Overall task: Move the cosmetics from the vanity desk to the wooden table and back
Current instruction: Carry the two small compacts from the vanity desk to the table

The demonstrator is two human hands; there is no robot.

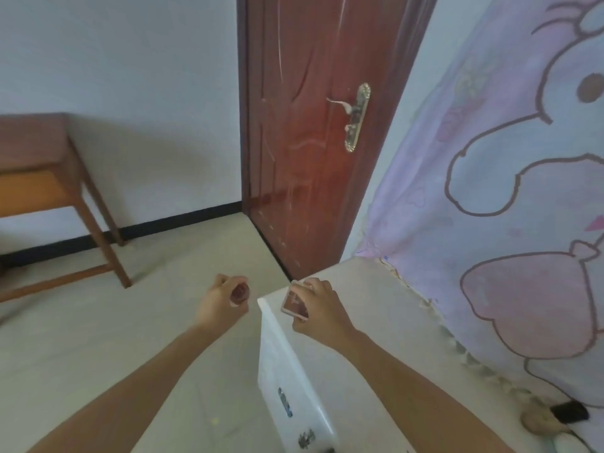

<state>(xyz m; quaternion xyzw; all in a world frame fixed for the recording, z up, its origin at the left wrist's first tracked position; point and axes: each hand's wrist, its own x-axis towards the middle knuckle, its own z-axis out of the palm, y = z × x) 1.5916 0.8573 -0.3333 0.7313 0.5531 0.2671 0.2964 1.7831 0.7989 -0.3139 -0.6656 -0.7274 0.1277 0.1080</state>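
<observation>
My left hand curls round a small round reddish jar, held in the air over the floor just left of the white vanity desk. My right hand grips a flat pinkish square compact above the desk's near left corner. The wooden table stands at the far left against the wall, well apart from both hands; only its right part shows.
A dark red door with a brass handle is straight ahead. A pink cartoon-print curtain hangs along the desk's right side. A black object and a pale round item lie at the desk's near right. Pale floor tiles stretch towards the table.
</observation>
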